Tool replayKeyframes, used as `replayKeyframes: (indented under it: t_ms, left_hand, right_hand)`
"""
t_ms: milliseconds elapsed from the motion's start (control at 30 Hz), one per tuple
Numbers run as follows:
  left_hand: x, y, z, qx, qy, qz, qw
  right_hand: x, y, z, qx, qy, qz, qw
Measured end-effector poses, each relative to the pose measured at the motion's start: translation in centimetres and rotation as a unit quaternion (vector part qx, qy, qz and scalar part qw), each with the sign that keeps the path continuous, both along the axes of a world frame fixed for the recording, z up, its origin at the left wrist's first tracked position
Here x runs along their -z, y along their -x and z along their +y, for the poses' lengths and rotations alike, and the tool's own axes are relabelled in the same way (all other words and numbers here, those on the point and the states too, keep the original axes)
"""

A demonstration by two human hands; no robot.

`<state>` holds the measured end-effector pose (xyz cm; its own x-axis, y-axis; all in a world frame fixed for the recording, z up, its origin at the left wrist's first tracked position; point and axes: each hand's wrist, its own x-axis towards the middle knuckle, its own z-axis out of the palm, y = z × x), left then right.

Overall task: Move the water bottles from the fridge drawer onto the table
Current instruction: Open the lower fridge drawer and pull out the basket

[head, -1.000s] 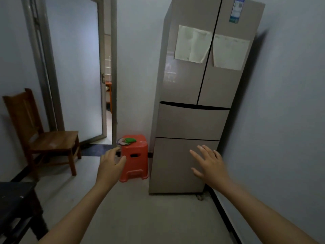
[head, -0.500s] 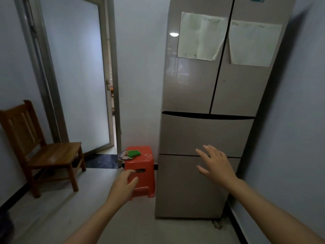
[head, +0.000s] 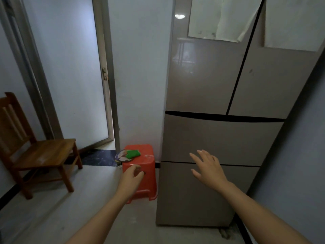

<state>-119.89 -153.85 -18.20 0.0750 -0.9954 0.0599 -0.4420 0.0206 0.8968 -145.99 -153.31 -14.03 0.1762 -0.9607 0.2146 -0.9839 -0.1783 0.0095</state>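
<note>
A tall beige fridge [head: 207, 81] stands against the right wall, its two upper doors and both drawers closed. The upper drawer [head: 228, 138] and the lower drawer [head: 184, 194] show flat fronts. No water bottles are visible. My right hand [head: 207, 169] reaches forward with fingers spread, in front of the seam between the two drawers, holding nothing. My left hand [head: 131, 178] hangs loosely curled and empty, in front of the red stool.
A red plastic stool [head: 147, 184] with a green thing [head: 133, 153] on top stands left of the fridge. A wooden chair [head: 35, 154] sits at the left wall. A glass door [head: 70, 71] stands ajar behind. Papers [head: 221, 16] hang on the fridge doors.
The view has come closer to the fridge, which now fills more of the frame. Both hands stay raised; the right hand is nearer the drawer fronts. The dark table has left the view.
</note>
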Motion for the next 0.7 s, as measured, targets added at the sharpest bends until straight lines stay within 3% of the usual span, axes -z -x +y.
replayKeyframes:
  t_ms: [367,700]
  left_hand:
    - [1.2,-0.7,-19.9,0.066,-0.015,0.056,0.996]
    - [3.5,4.1,-27.1,0.147,-0.070,0.111,0.980]
  right_hand:
    - [-1.8,-4.8,-15.8,0.070,-0.042,0.020,0.996]
    - [-1.4,-3.8,-22.5,0.158,-0.066,-0.002,0.985]
